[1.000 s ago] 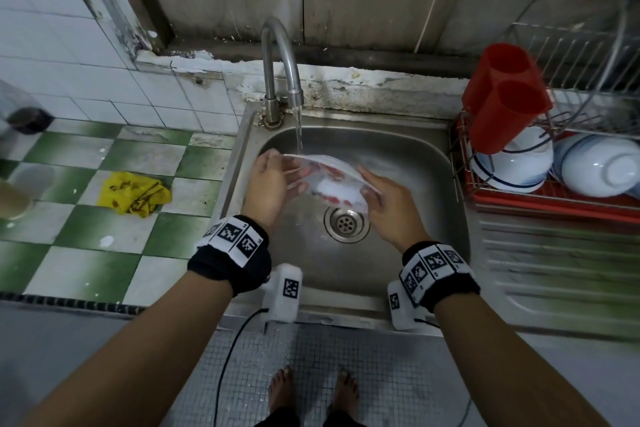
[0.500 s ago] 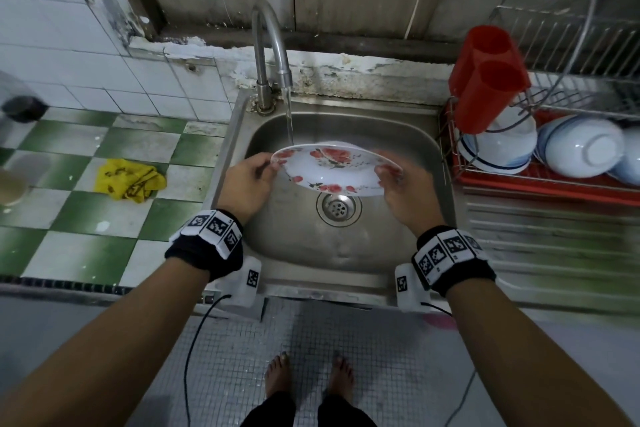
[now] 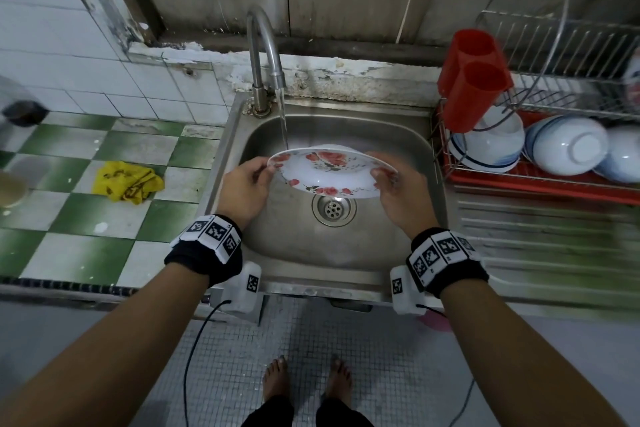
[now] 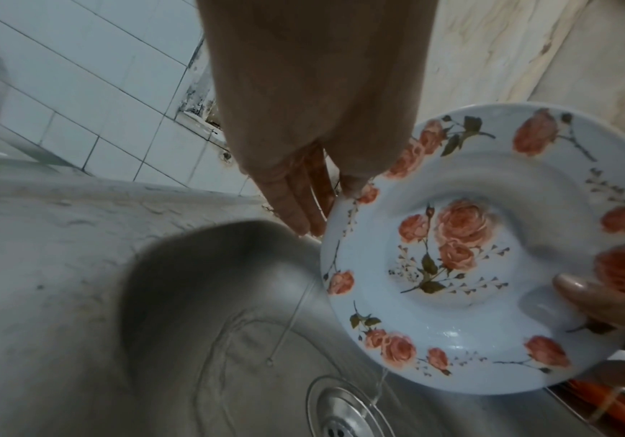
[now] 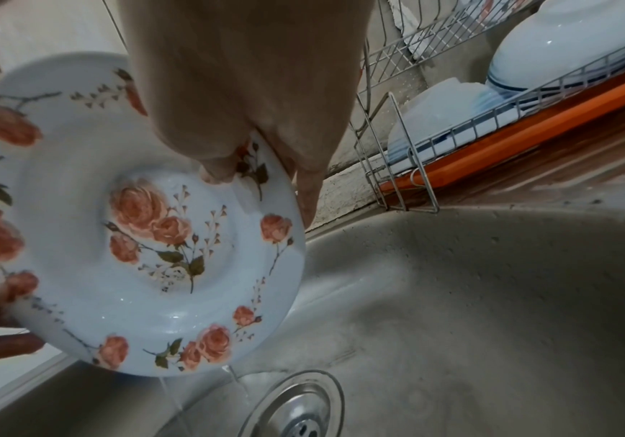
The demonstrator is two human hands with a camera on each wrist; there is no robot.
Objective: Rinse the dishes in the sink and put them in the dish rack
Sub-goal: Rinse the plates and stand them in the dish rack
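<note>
over the steel sink basin [image 3: 398, 246], both hands grip a white rose-patterned shallow plate [image 3: 329, 172] by opposite rims: left hand [image 3: 244, 189] pinching left edge, right hand [image 3: 403, 198] pinching right edge. tap water [image 3: 283, 121] hits its far-left rim; wire dish rack [image 3: 554, 180] right of the sink holds white bowls.

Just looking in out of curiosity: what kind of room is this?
Most likely a home kitchen: a steel sink with a running tap, and a dish rack holding washed bowls.
</note>
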